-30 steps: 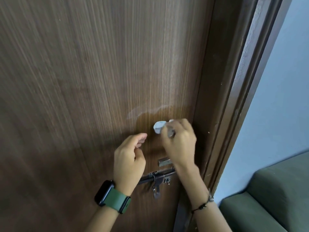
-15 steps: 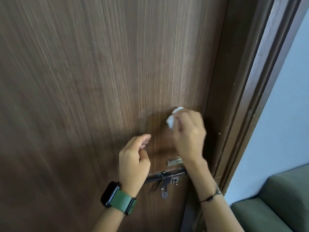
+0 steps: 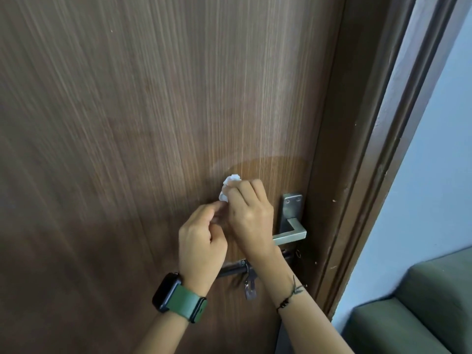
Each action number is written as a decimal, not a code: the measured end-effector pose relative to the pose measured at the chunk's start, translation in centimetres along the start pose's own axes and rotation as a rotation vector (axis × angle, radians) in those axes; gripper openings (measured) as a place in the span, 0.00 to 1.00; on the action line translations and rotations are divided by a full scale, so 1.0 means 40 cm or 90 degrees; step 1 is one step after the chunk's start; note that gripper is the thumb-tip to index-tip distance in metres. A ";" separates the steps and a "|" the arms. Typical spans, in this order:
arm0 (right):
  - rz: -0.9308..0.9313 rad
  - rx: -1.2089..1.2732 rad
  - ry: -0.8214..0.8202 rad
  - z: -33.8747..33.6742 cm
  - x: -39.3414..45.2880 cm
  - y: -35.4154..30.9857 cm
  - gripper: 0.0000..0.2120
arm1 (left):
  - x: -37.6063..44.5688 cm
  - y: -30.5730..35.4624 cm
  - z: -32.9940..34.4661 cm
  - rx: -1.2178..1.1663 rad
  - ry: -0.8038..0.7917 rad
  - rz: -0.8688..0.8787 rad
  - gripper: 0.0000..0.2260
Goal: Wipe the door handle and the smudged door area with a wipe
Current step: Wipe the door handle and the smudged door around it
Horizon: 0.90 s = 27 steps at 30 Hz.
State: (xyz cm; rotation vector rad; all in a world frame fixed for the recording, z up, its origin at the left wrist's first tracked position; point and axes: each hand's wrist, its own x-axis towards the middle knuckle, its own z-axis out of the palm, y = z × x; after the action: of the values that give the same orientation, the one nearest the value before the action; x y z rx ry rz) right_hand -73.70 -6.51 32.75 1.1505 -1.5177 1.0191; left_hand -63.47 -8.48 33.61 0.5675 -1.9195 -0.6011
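My right hand (image 3: 249,213) grips a crumpled white wipe (image 3: 228,187) and presses it against the brown wooden door (image 3: 153,123), left of the metal lever handle (image 3: 292,226). A damp, darker patch (image 3: 270,172) with a curved edge shows on the door just above the wipe. My left hand (image 3: 201,238), with a green-strapped watch on the wrist, hovers just below and left of the right hand. Its fingers are loosely curled and hold nothing. The handle's lever is partly hidden behind my right wrist.
A dark slide bolt (image 3: 237,269) with a hanging latch sits below the handle, behind my wrists. The brown door frame (image 3: 357,175) runs along the right. Beyond it are a pale blue wall (image 3: 439,149) and a green cushioned seat (image 3: 413,315).
My right hand slid the wipe leftward and down across the door, exposing the lever handle. The wet patch now shows above the wipe. The left hand moved closer to the right one.
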 end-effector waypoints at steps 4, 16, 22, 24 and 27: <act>-0.004 -0.036 -0.169 -0.025 -0.092 0.014 0.01 | -0.022 0.001 0.001 0.018 -0.019 -0.015 0.17; -0.007 -0.066 -0.327 -0.061 -0.128 0.005 0.09 | -0.043 0.013 -0.008 0.009 -0.019 -0.007 0.18; 0.144 0.009 -0.210 -0.101 -0.064 0.083 0.04 | -0.047 0.003 0.008 0.001 -0.032 -0.014 0.18; 0.202 -0.032 -0.182 -0.104 -0.034 0.104 0.06 | -0.045 0.002 0.012 -0.002 -0.030 -0.022 0.18; 0.190 -0.068 -0.181 -0.081 -0.032 0.071 0.05 | -0.048 -0.003 0.012 0.007 -0.030 -0.032 0.18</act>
State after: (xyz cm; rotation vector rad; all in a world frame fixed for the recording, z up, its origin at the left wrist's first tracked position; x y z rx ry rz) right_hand -75.68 -2.55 31.98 1.0450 -1.9914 0.9834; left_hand -63.15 -7.32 32.06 0.6153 -1.9590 -0.6426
